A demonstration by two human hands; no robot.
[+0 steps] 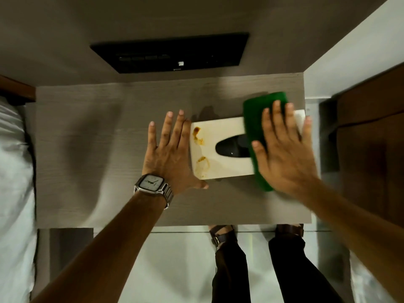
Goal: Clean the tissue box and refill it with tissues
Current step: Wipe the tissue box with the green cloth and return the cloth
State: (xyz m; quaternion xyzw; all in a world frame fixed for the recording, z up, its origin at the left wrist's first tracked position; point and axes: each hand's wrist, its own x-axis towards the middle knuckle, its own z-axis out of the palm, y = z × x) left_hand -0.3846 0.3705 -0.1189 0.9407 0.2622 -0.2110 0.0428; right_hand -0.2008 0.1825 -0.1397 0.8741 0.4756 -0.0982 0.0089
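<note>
Grey table [87, 149], cream tissue box [218, 169] brown-stained, green cloth [253, 119] atop.

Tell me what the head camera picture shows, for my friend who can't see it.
A right hand presses a green cloth flat on a cream tissue box, while the left hand braces the box's stained end. The box sits on a grey table; brown stains remain.
</note>
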